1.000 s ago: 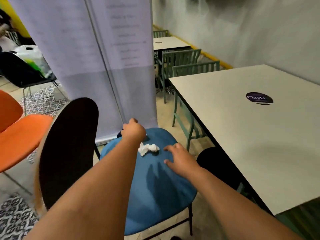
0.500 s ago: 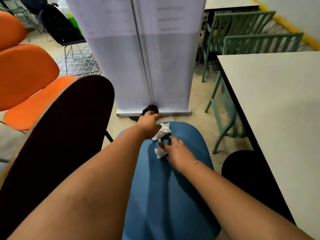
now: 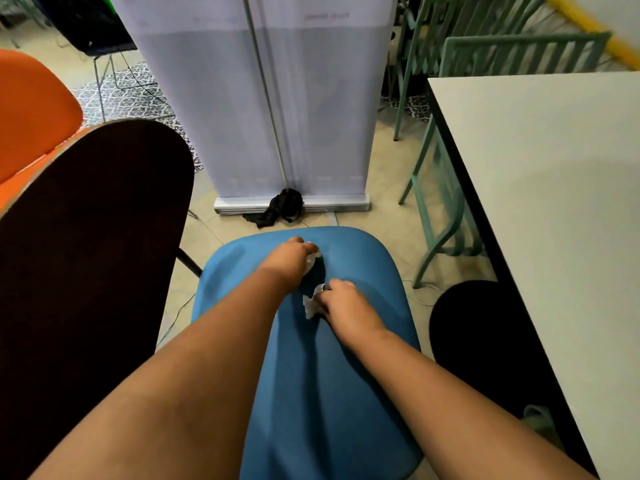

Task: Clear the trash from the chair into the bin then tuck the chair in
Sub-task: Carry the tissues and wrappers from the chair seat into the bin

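Two crumpled white tissue scraps on the blue chair seat [image 3: 363, 341]: one scrap [image 3: 310, 305] pinched under the right hand [image 3: 341, 304], the other [image 3: 310, 261] nearly hidden in the closed left hand [image 3: 294, 258]; hands near but apart. Paper looks weightless, soft, tear-prone; best gathered whole in the fist, not by an edge; no bin in view.

Blue chair seat [image 3: 363, 358], 2 crumpled white tissues [image 3: 311, 304] on it, near its front edge
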Demonstrator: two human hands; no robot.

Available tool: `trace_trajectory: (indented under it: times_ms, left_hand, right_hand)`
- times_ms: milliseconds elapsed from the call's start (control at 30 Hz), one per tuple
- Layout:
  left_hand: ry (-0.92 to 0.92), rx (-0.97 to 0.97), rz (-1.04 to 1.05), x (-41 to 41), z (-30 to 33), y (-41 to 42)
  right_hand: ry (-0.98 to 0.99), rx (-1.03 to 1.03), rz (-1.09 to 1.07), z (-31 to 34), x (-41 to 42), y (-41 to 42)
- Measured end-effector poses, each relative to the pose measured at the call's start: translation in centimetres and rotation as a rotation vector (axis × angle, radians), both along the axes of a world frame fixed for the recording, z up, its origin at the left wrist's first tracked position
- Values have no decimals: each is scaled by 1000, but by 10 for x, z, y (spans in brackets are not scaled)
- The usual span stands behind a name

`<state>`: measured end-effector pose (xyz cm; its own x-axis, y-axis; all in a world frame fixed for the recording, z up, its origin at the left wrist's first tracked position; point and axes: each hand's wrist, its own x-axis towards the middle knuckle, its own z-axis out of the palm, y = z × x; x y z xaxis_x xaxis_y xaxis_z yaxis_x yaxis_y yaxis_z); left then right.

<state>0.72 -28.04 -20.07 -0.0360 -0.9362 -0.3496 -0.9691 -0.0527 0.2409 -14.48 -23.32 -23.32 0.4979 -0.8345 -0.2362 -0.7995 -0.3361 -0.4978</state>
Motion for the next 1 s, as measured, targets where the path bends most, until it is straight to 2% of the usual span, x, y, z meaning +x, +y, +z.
trace_trajectory:
  times_ms: [133,333,467,700,1000]
  left_hand:
    - [85,-35,85,-8,10,14]
    - [256,-138,100,-36,37,41]
    - [279,-173,-17,-61,54,65]
    - [256,-162,-302,-110,75,146]
    - [187,-57,-531,-197,36,258]
  right_hand:
    - [-138,62,-259,4,-11,14]
    - [-308,-35,-623,29,-44,53]
    - [-380,-107,-811,47,-66,91]
    - [-458,-169,-1114,61,-105,214]
    - [-408,-149,-1372,46,-161,361]
